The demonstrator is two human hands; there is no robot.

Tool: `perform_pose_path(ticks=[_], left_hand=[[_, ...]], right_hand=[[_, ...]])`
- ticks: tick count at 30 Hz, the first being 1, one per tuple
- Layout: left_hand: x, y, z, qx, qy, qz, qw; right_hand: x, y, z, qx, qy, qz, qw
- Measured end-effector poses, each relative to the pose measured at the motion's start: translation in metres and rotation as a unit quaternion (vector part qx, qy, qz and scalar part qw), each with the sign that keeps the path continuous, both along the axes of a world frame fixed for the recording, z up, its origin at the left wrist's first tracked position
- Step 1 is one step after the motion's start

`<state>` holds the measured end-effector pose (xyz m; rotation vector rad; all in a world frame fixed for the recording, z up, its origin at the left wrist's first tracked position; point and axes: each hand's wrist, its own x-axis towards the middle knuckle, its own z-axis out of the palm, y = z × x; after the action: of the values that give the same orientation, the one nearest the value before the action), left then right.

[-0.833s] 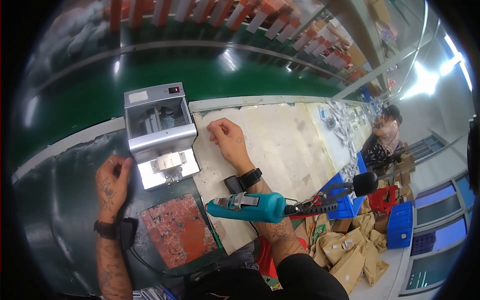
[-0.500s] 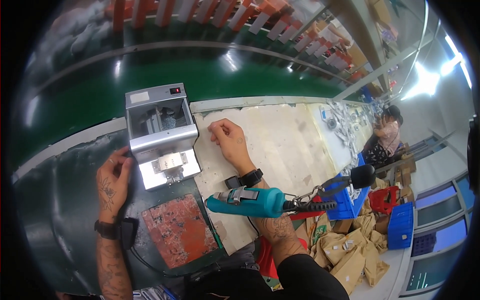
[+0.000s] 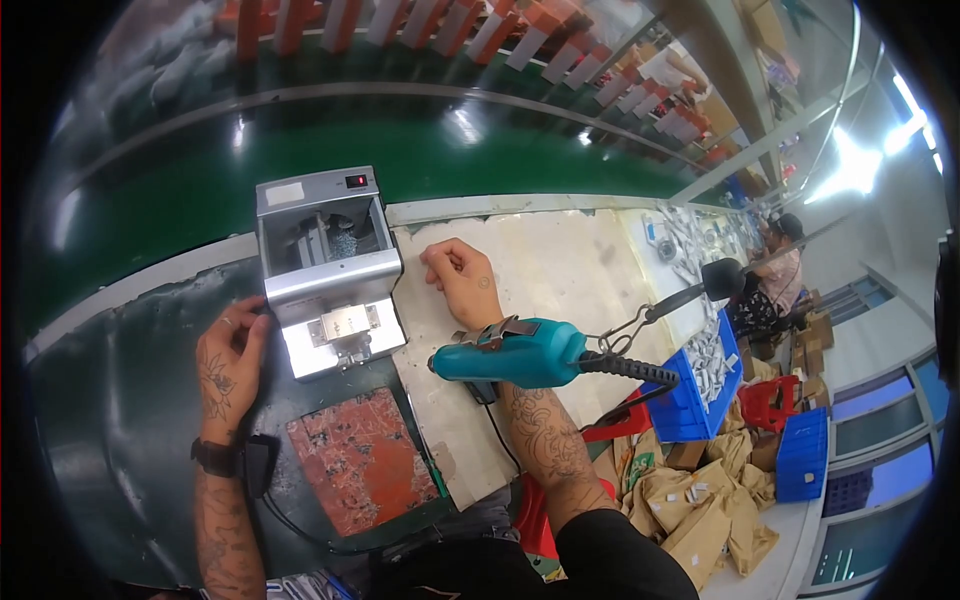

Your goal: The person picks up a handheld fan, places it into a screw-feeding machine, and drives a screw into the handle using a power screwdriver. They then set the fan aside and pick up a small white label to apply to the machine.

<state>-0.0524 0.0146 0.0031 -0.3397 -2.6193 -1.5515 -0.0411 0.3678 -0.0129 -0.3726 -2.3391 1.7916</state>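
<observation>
the silver machine [image 3: 330, 283] sits on the bench, near ten o'clock from the view's middle. its open hopper [image 3: 284, 247] holds a small heap of shiny metal bits [image 3: 345, 243], gathered toward three o'clock inside. a small metal block [image 3: 345, 322] sits on its front ledge, at six o'clock.

measured from the machine, the left hand [image 3: 230, 365] lies just beside it at half past seven, loosely open, a gap between thumb and forefinger; whether a fingertip touches the casing i cannot tell. the right hand [image 3: 463, 280] rests at three o'clock over the pale board [image 3: 570, 265], fingers loosely curled; its palm is hidden, so i cannot tell whether it grips anything.

at four o'clock a teal tool [image 3: 510, 354] hangs before the right forearm. farther out, toward half past three, a blue bin [image 3: 668, 408] holds many silvery parts [image 3: 708, 365]. brown bags [image 3: 690, 505] lie at four o'clock, near a blue crate [image 3: 802, 455], its contents unclear.
</observation>
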Motion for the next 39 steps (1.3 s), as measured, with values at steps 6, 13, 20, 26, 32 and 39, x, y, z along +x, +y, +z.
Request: perform_pose_path(ticks=[6,13,20,26,32,39], left_hand=[[0.001,-0.006,0.002,0.005,0.013,0.003,1.0],[-0.002,-0.007,0.0,0.026,-0.052,-0.011,0.998],[-0.002,-0.003,-0.002,0.021,-0.038,-0.01,0.999],[-0.001,-0.004,-0.002,0.006,-0.017,0.001,1.0],[-0.001,-0.003,-0.005,0.001,0.009,0.006,1.0],[-0.001,-0.004,-0.002,-0.004,-0.008,0.016,1.0]], right_hand=[[-0.003,-0.006,0.002,-0.003,0.008,0.004,1.0],[0.0,-0.004,0.001,-0.016,0.024,0.013,1.0],[0.0,0.001,-0.003,-0.009,0.033,0.02,0.999],[-0.001,-0.001,-0.003,0.0,0.042,0.018,0.999],[-0.001,-0.001,-0.003,0.002,0.043,0.019,0.999],[-0.002,-0.001,-0.004,-0.01,0.042,0.018,0.999]])
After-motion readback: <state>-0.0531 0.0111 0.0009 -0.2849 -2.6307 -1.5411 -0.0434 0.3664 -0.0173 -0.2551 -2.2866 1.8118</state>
